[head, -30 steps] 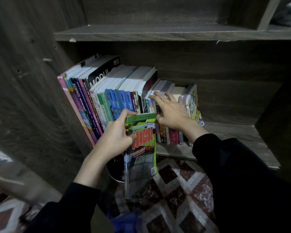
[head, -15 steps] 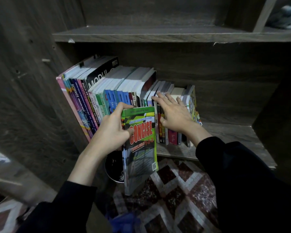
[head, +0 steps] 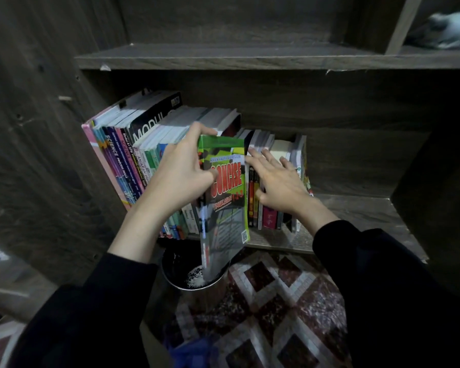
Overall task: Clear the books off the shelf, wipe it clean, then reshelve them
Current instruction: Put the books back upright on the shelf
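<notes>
My left hand [head: 179, 179] is clamped on the green CONCISE book [head: 227, 192], thumb on its cover, holding it at centre frame in front of the row. My right hand [head: 279, 185] lies flat, fingers spread, against the spines of the shorter books [head: 266, 219] just right of it. Taller books [head: 133, 155] lean at the left of the shelf [head: 356, 211]. A dark round bin [head: 181, 272] sits below.
</notes>
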Demonstrator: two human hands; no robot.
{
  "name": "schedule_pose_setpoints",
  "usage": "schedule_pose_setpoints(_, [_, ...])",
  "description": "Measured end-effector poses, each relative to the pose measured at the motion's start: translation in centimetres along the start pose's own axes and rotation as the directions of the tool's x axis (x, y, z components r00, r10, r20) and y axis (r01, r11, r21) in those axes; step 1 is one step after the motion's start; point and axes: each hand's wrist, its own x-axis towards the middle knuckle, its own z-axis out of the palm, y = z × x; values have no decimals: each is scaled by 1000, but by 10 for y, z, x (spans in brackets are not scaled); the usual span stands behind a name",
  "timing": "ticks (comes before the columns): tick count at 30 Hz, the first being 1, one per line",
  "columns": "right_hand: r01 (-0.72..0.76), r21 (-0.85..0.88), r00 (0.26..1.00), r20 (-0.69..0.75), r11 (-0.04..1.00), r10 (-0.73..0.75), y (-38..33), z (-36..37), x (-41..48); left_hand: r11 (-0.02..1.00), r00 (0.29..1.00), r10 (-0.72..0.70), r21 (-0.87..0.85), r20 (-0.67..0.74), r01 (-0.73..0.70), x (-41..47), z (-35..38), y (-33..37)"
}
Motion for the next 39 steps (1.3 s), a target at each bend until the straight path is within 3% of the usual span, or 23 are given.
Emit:
schedule_pose_setpoints(6, [-7,-10,1000,17,1000,8,1,-1,0,997,995,76,3,-59,-76,20,-13,11])
schedule_pose_setpoints(16, [-22,53,1000,0,998,22,0,-3,-2,992,989,52,119,-138,-36,45,-21,14])
schedule_pose_setpoints(29, [-27,45,999,21,999,26,0,-5,-3,992,994,93,87,-64,-87,45,-15,30])
schedule_pose_setpoints(39, [-27,46,1000,2,999,27,0,-6,-6,984,992,0,174,-124,22,52,-15,23])
